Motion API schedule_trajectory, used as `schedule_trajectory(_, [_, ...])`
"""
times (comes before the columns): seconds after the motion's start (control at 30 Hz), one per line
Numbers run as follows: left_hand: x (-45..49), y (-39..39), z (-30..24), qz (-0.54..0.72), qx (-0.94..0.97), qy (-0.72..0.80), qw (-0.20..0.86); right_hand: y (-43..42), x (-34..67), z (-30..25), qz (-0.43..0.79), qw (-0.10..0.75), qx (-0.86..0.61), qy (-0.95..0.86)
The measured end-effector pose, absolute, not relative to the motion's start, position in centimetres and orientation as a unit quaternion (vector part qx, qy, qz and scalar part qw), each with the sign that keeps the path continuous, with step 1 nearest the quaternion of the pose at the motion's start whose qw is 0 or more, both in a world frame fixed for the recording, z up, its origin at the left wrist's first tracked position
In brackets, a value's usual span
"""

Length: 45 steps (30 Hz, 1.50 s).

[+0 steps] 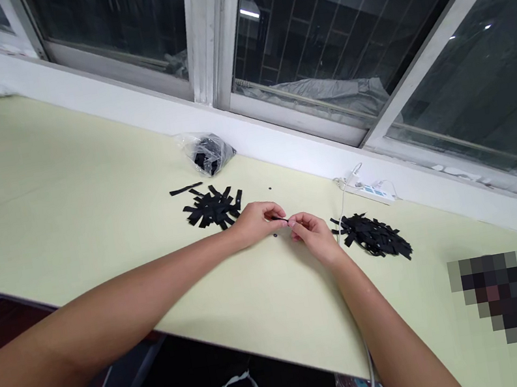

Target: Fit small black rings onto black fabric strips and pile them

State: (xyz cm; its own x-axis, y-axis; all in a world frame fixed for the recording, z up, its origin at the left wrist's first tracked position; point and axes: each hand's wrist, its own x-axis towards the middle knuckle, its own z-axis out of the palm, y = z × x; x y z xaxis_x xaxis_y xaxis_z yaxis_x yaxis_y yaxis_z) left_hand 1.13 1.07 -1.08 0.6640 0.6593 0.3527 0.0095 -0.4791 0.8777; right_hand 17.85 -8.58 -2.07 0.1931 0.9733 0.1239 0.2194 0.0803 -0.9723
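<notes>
The left hand (257, 221) and right hand (316, 238) are close together over the pale table (103, 186), thumbs and fingertips pinched nearly closed on a thin black strip (279, 218) that runs between them, partly hidden by the fingers. One heap of strips (211, 209) lies just beside the left hand, with a clear bag (213, 153) of black pieces farther back, while a larger pile (379, 238) lies beside the right wrist, near a white power strip (377, 191). One small dark disc (275, 235) lies just below the pinched fingers.
</notes>
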Motion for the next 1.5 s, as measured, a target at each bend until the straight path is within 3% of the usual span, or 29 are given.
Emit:
schedule_trajectory(0.43, [1.3,1.3,-1.3,0.358,0.810,0.209,0.414,-8.6,17.7,-2.1,0.346,0.523,-0.589,-0.509])
schedule_trajectory(0.7, [0.9,2.4,-0.9,0.449,0.786,0.241,0.351,-9.2,16.7,-2.2,0.128,0.334,-0.626,-0.693])
schedule_trajectory(1.27, [1.0,2.5,-1.4,0.411,0.809,0.243,0.344,-10.0,14.5,-0.8,0.009,0.157,-0.696,-0.700])
schedule_trajectory(1.4, [0.9,2.7,-1.4,0.403,0.815,0.241,0.338,-10.2,14.2,-0.6,0.012,0.157,-0.690,-0.706])
schedule_trajectory(1.5, [0.8,2.7,-1.4,0.385,0.828,0.229,0.337,-10.2,14.6,-0.2,0.018,0.252,-0.672,-0.696])
